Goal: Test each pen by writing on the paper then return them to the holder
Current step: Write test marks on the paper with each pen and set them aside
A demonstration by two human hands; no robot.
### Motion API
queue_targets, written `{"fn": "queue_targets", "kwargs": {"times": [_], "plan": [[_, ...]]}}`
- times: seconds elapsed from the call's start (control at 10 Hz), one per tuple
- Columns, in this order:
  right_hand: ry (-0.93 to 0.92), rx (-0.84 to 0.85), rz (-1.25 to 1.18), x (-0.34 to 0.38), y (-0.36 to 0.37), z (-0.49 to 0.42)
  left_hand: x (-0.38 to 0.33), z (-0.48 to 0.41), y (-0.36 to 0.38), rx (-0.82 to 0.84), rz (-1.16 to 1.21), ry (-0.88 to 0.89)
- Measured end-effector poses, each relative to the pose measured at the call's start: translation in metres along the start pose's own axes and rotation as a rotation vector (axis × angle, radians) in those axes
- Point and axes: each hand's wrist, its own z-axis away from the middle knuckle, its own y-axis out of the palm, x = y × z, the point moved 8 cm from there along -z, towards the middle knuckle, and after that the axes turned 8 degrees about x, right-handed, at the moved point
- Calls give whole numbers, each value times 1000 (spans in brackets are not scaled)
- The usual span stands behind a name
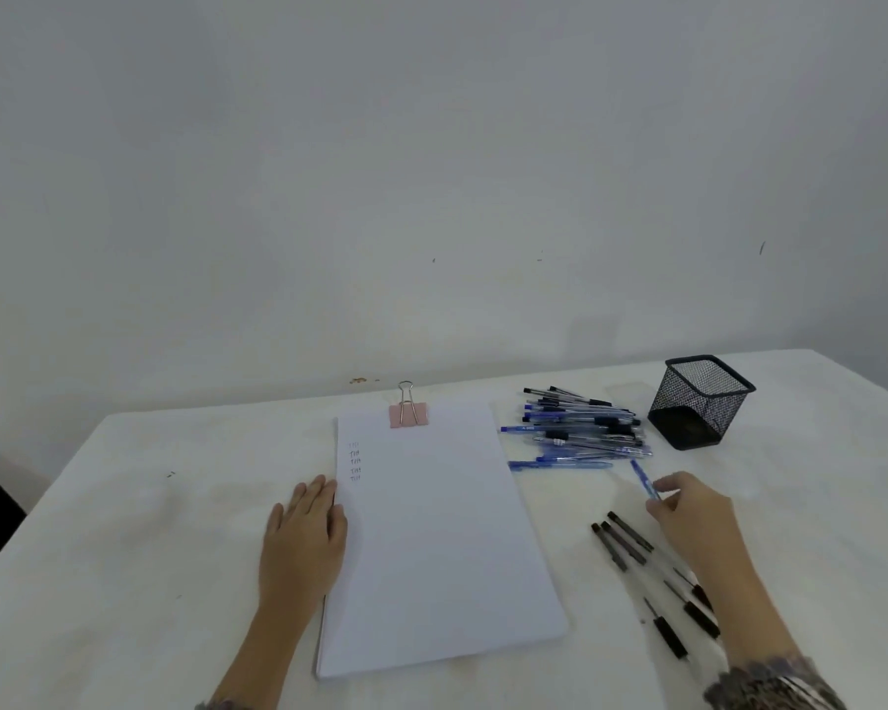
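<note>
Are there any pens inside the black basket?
No, the mesh holder stands empty; the pens lie piled beside it.

Soft even daylight, faint shadows, slightly blurred, wide-angle bending at edges

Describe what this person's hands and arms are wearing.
The left hand and right hand are bare: no gloves, rings or watch show. A mottled grey-brown patterned fabric sleeve starts up the right forearm; a similar sleeve edge shows on the left.

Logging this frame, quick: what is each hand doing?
Left hand: open, flat on the paper edge.
Right hand: pinching a blue pen.
</note>
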Motion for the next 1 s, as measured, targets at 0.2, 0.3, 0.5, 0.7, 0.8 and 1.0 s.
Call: {"fn": "queue_targets", "kwargs": {"times": [0.2,0.3,0.5,0.7,0.8,1.0], "plan": [[-29,242,169,-6,22,4,-1,0,-1,15,6,-13],[-33,323,217,-3,27,6,0,1,-1,28,9,-20],[-238,141,319,53,42,-29,-1,0,-1,49,-2,-21],[-461,155,517,105,93,-33,-2,1,-2,64,3,-25],[-447,123,548,104,95,-36,-2,2,-3,59,7,-26],[-572,61,-214,117,56,-20,-4,2,-4,32,15,-17]]}}
